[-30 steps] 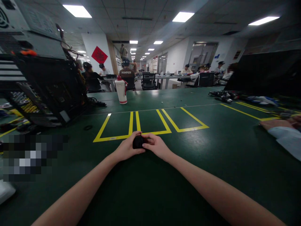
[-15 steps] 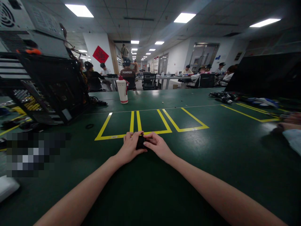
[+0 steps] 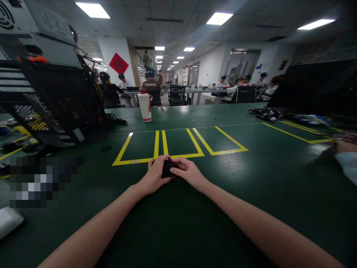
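Observation:
Between my two hands is a small black object (image 3: 166, 169), too dark and too covered by fingers for its kind to be told. My left hand (image 3: 155, 173) curls round its left side, fingers over the top and thumb along the near edge. From the right, my right hand (image 3: 187, 170) pinches it with thumb and fingertips. Both hands are low over the green table (image 3: 178, 223), just on the near side of the yellow tape (image 3: 158, 145) outlines. A thin black ring (image 3: 106, 149) lies to the left of the hands.
A white tumbler with a red lid (image 3: 145, 107) stands beyond the tape. Opened computer cases (image 3: 61, 100) are stacked at the left. Cables (image 3: 266, 112) lie at the right, by a dark panel (image 3: 315, 87). Another person's hand (image 3: 344, 144) is at the right edge.
The black object appears slightly turned between my hands, with more of its face showing. My hands stay in nearly the same place.

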Demonstrator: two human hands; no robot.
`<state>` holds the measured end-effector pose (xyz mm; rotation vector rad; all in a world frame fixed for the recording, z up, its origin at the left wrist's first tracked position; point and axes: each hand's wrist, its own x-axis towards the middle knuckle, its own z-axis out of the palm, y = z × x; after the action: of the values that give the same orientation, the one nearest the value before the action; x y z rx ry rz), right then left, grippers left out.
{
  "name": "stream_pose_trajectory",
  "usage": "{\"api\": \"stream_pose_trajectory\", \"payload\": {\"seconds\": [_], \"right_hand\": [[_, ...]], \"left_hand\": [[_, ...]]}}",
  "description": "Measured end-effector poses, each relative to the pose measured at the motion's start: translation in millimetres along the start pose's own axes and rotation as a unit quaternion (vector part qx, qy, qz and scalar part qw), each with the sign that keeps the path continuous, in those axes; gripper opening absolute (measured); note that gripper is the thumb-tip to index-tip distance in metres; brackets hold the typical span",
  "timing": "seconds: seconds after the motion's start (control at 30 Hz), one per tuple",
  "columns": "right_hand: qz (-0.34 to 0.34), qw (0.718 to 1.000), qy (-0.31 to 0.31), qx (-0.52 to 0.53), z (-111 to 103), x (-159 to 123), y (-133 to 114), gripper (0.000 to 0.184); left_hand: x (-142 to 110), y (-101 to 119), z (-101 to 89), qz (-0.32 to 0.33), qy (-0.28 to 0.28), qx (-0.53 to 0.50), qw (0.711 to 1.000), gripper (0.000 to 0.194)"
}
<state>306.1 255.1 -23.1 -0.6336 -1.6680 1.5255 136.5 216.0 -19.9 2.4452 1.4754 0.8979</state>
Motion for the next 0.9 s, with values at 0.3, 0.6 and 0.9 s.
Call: {"api": "stream_pose_trajectory", "payload": {"seconds": [0.3, 0.6, 0.9], "right_hand": [[-0.011, 1.000, 0.004, -0.026, 0.7, 0.3, -1.7, 0.030], [0.002, 0.999, -0.030, 0.035, -0.5, 1.2, -0.3, 0.032], [-0.003, 1.000, 0.013, -0.009, 1.0, 1.2, -1.9, 0.030]], "left_hand": [[0.9, 2.1, -0.1, 0.005, 0.001, -0.006, 1.000, 0.058], [0.1, 4.9, -3.8, -0.005, -0.009, -0.016, 1.000, 0.055], [0.9, 3.9, -2.4, -0.011, -0.008, -0.014, 1.000, 0.058]]}}
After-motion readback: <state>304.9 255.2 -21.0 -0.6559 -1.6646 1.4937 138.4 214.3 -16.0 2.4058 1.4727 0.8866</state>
